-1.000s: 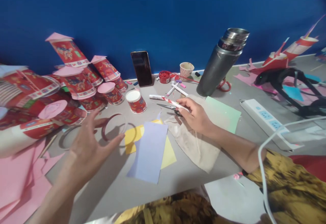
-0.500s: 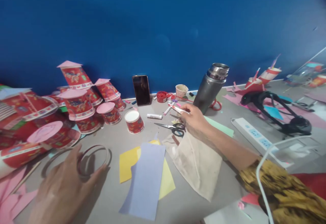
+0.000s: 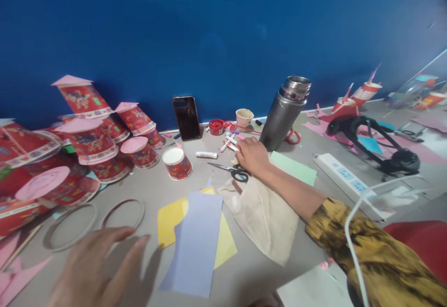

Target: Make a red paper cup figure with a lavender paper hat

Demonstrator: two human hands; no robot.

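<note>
The maroon-lined ring [image 3: 143, 213] lies at one o'clock from our left hand [image 3: 96, 267], whose thumb and fingers stand apart; we see felt-tip markers [image 3: 230, 144] at ten o'clock from our right hand [image 3: 253, 156], whose grip we cannot tell.

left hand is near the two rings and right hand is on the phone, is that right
Not the phone: the head view shows the right hand at the pens. The left hand is near the two rings, as you said.

Deep blue wall [image 3: 223, 32] — paler toward right; grey tabletop [image 3: 149, 187] against it — thin white strip [image 3: 169, 130] along base.
</note>
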